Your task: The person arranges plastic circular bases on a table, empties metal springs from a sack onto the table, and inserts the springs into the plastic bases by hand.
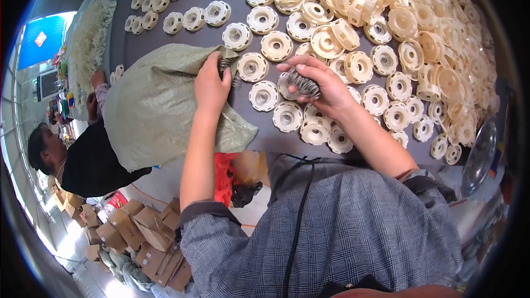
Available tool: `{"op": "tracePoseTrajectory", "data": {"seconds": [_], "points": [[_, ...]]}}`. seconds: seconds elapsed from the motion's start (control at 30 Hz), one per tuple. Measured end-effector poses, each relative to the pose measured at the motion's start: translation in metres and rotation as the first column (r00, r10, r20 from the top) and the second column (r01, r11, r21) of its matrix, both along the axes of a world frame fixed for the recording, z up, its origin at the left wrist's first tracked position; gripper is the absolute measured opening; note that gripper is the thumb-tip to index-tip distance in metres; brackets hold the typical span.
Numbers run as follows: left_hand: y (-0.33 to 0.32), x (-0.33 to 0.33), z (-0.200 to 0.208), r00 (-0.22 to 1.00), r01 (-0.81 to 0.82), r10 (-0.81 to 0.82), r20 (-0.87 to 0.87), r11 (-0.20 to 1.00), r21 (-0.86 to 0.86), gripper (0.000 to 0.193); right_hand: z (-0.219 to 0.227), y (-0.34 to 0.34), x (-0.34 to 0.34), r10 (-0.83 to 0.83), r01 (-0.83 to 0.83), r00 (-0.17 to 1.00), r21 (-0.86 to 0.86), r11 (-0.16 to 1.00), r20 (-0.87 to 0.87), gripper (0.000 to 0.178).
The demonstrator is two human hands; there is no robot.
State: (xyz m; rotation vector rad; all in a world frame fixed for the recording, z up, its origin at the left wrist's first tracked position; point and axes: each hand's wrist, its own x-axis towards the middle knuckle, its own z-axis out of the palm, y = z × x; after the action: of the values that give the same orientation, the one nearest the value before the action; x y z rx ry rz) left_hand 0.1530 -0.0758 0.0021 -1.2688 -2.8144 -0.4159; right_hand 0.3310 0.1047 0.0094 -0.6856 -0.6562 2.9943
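My right hand (322,84) is closed round a bunch of metal coil springs (303,84), held over the cream plastic rings. At the mouth of a greenish woven sack (160,96), my left hand (213,81) is curled, with a dark coil spring (223,66) between its thumb and fingers. Another spring seems to hang just below that thumb, beside the sack's edge. Round cream plastic parts lie near both hands; one of them (253,67), between the hands, has a coil spring in its centre. Folds of the sack hide part of the left fingers.
A large heap of cream plastic parts (441,77) covers the right side of the grey table (187,38). Small groups of rings (193,19) stand at the far left. Another person (88,154) is beyond the sack; cardboard boxes (132,223) lie on the floor at lower left.
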Motion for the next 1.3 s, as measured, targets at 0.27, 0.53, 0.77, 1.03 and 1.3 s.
{"op": "tracePoseTrajectory", "data": {"seconds": [0.27, 0.53, 0.77, 1.03, 1.3], "points": [[0.010, 0.053, 0.047, 0.892, -0.062, -0.156, 0.424, 0.887, 0.458, 0.033, 0.005, -0.017, -0.036, 0.191, -0.177, 0.981, 0.454, 0.873, 0.014, 0.029], [-0.016, 0.049, 0.025, 0.843, -0.209, -0.014, 0.537, 0.913, 0.351, 0.034, 0.001, -0.017, -0.042, 0.192, -0.200, 0.980, 0.235, 0.951, 0.056, 0.023], [-0.020, 0.043, 0.003, 0.982, -0.081, 0.066, 0.177, 0.994, 0.079, 0.034, 0.001, -0.009, -0.033, 0.118, -0.122, 0.991, 0.062, 0.991, 0.063, 0.022], [0.030, 0.018, 0.038, 0.685, -0.329, -0.153, 0.712, 0.807, 0.490, 0.032, -0.006, 0.012, -0.021, -0.001, 0.001, 0.997, -0.010, 1.000, 0.074, 0.023], [0.103, -0.038, 0.000, 0.694, -0.244, -0.248, 0.676, 0.803, 0.544, 0.029, 0.009, 0.025, -0.001, -0.053, 0.050, 0.994, 0.032, 0.998, 0.098, 0.021]]}}
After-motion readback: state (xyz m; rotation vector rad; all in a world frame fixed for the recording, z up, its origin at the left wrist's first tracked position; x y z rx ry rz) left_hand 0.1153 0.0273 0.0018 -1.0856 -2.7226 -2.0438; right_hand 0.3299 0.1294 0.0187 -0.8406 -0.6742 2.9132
